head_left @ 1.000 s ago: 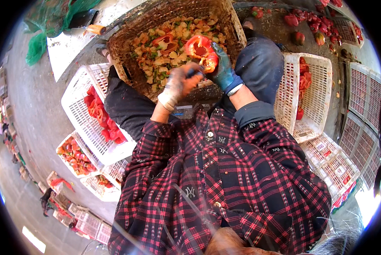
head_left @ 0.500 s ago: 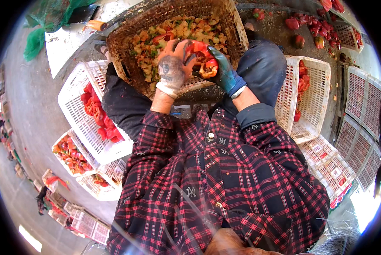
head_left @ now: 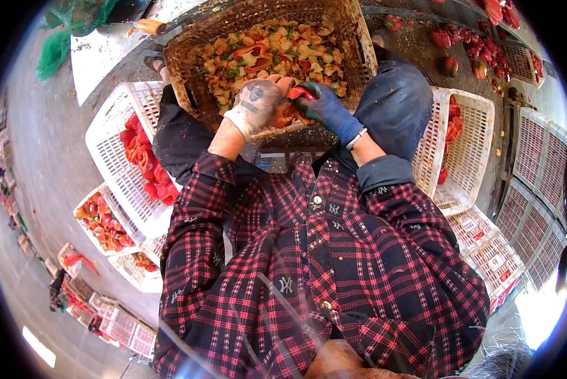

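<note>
My left hand (head_left: 256, 106), in a white glove with orange fingers, is closed at the near side of a stained crate (head_left: 180, 74). Beside it my right hand (head_left: 331, 115), in a dark blue-green glove, has its fingers curled round a red pepper (head_left: 300, 93). The two hands meet on this pepper, and they cover most of it. Below them in the crate lies a layer of yellowish pepper cores, seeds and green bits (head_left: 230, 63). On top of that rests a cut red pepper piece (head_left: 256, 55).
White baskets with red peppers stand at my left (head_left: 106, 136) and right (head_left: 476, 136). More peppers (head_left: 479, 50) lie on the floor at far right. A wooden handle (head_left: 151, 26) lies on a white board (head_left: 97, 54) at far left, near green netting (head_left: 53, 60).
Both hands have come lower and closer to my body with the pepper. Its hollow inside was showing before and is now mostly covered. The cut piece in the crate is now uncovered.
</note>
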Demonstrator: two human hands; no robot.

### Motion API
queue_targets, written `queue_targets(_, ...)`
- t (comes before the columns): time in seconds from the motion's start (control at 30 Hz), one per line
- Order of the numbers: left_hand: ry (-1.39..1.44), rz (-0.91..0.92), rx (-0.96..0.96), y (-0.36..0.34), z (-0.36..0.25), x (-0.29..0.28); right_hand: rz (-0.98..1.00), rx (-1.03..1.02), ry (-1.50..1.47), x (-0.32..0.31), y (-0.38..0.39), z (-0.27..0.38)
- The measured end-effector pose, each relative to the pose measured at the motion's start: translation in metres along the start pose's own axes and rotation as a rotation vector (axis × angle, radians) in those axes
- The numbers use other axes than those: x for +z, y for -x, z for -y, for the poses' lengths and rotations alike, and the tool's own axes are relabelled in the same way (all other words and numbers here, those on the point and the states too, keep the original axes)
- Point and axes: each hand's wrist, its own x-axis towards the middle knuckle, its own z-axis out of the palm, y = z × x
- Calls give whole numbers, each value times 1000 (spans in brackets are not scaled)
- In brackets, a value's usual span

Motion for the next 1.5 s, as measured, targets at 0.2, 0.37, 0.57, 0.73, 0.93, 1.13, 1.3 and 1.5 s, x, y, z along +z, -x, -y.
queue_targets(0.2, 729, -45, -80, -1, 20, 22, 22, 94, -327, -3, 2, -8)
queue_targets(0.37, 1056, 82, -260, -1, 23, 37, 44, 148, -162, -8, 6, 5)
queue_targets(0.57, 1116, -207, -141, -5, 29, 32, -47, 176, -613, -3, 5, -5)
queue_targets(0.73, 1639, -266, -338, -1, 22, 62, 54, 298, -1066, -8, 17, 16)
queue_targets(0.93, 1910, -355, -409, -9, 24, 77, 154, -251, -321, 12, 19, -53)
queue_targets(1.13, 1516, -266, -324, 5, 31, 74, 166, -535, -186, 12, 28, -60)
queue_targets(1.3, 1571, -126, -461, 18, 29, 55, 478, 263, -1060, 2, 45, 17)
queue_targets(1.5, 884, -254, -368, 26, 74, 55, 460, 137, -861, 11, 55, 19)
